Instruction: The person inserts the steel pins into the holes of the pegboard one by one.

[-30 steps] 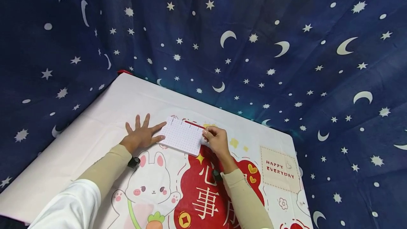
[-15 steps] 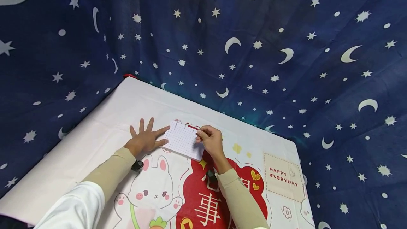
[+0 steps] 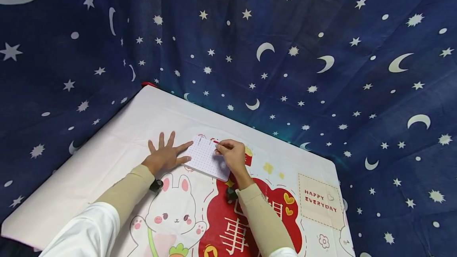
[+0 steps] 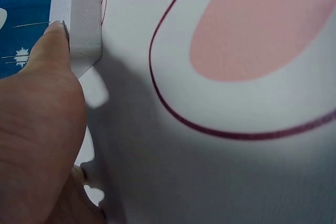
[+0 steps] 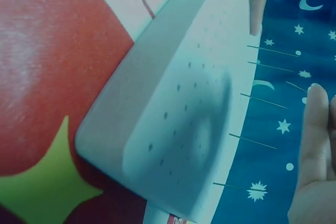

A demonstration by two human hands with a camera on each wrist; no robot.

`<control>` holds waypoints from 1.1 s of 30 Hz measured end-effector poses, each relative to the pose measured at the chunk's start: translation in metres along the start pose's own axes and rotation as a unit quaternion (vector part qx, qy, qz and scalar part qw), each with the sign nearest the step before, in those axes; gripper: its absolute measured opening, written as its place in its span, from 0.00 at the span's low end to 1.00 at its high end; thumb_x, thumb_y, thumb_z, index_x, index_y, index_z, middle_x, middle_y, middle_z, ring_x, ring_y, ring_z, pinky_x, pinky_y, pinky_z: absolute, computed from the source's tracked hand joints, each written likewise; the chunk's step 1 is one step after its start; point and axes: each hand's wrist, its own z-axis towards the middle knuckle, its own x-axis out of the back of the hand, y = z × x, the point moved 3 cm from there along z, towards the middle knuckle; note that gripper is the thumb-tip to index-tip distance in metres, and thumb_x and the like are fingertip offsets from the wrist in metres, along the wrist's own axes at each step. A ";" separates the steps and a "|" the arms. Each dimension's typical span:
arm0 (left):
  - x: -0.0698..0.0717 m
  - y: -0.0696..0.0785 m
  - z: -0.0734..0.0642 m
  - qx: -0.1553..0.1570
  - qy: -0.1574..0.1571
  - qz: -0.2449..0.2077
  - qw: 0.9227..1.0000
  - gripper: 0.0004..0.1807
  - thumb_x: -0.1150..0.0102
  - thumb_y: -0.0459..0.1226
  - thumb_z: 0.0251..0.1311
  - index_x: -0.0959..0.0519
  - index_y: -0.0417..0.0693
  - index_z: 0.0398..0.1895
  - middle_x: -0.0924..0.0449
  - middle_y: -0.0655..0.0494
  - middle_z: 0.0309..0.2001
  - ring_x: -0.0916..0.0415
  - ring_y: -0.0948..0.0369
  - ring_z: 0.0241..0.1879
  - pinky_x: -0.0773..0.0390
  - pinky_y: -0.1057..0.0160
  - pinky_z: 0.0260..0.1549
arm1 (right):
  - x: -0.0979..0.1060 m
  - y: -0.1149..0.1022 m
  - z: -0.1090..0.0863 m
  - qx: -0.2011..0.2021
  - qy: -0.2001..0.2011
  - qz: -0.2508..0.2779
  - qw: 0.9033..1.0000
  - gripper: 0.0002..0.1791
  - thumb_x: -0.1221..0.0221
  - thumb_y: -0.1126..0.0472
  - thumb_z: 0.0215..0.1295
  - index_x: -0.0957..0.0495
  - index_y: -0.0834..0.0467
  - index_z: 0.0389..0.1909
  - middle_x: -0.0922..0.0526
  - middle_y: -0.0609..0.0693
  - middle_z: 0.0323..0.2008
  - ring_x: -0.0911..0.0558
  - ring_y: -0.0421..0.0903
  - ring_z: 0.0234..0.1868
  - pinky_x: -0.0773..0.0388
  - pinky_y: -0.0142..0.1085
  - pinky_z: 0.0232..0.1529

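A thick white pad with rows of small holes [image 3: 206,157] lies on the printed cloth. Several thin needles [image 5: 253,141] stand upright in it in a row near its far edge. My left hand [image 3: 165,157] rests spread at the pad's left side, its thumb [image 4: 52,45] pressed on the edge. Over the far part of the pad my right hand [image 3: 233,157] pinches a thin needle [image 5: 297,86] at the fingertips, close to the standing ones. In the head view the right fingers hide part of the pad and most of the needles.
A white cloth [image 3: 143,110] with a rabbit print [image 3: 173,209] and a red patch [image 3: 235,225] covers the table. A red strip [image 3: 216,142] shows at the pad's far edge, partly behind the right hand. A dark blue star-and-moon curtain [image 3: 250,35] hangs behind.
My right hand has shifted left along the pad's far edge, from its right corner to nearer the middle. The left hand keeps its place on the pad. The head view has tilted slightly.
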 end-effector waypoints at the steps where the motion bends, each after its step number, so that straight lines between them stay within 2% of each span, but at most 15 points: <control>1: 0.000 0.000 0.000 0.000 0.001 0.000 1.000 0.41 0.53 0.68 0.70 0.46 0.74 0.83 0.70 0.33 0.85 0.77 0.23 0.80 0.69 0.14 0.67 | -0.002 0.001 0.002 -0.002 0.005 -0.001 1.000 0.04 0.31 0.72 0.64 0.13 0.71 0.36 0.11 0.66 0.33 0.11 0.43 0.27 0.10 0.37 0.37; 9: 0.000 -0.002 0.002 0.000 0.002 0.010 1.000 0.41 0.54 0.69 0.70 0.46 0.74 0.83 0.69 0.33 0.85 0.75 0.24 0.80 0.67 0.14 0.67 | -0.018 0.006 0.011 0.013 0.042 -0.018 0.999 0.03 0.31 0.71 0.64 0.11 0.68 0.33 0.10 0.64 0.30 0.10 0.50 0.27 0.12 0.33 0.34; 14: 0.000 -0.002 0.002 -0.002 0.001 0.014 1.000 0.40 0.55 0.70 0.70 0.47 0.75 0.83 0.69 0.33 0.85 0.75 0.23 0.80 0.66 0.13 0.67 | -0.026 0.011 0.013 0.012 0.040 -0.038 0.998 0.04 0.33 0.71 0.64 0.11 0.69 0.32 0.10 0.65 0.30 0.10 0.53 0.27 0.12 0.31 0.33; 21: -0.001 -0.003 0.002 -0.006 0.001 0.015 1.000 0.40 0.56 0.70 0.70 0.47 0.77 0.83 0.69 0.33 0.85 0.75 0.24 0.80 0.66 0.13 0.67 | -0.033 0.016 0.014 -0.002 0.052 -0.082 0.995 0.05 0.32 0.69 0.65 0.11 0.67 0.32 0.09 0.60 0.29 0.11 0.45 0.25 0.13 0.30 0.33; 28: 0.000 -0.003 0.003 -0.009 0.006 0.014 1.000 0.40 0.56 0.70 0.71 0.47 0.77 0.83 0.68 0.33 0.85 0.75 0.24 0.80 0.67 0.13 0.67 | -0.035 0.017 0.015 -0.005 0.047 -0.097 0.994 0.04 0.33 0.68 0.66 0.11 0.66 0.34 0.09 0.60 0.32 0.13 0.42 0.26 0.13 0.32 0.34; 33: -0.001 -0.003 0.003 -0.009 0.003 0.011 1.000 0.40 0.55 0.69 0.71 0.47 0.77 0.83 0.68 0.34 0.85 0.75 0.24 0.81 0.67 0.14 0.67 | -0.035 0.019 0.015 -0.024 0.050 -0.099 0.994 0.04 0.32 0.67 0.66 0.11 0.64 0.35 0.09 0.59 0.32 0.13 0.41 0.27 0.13 0.31 0.35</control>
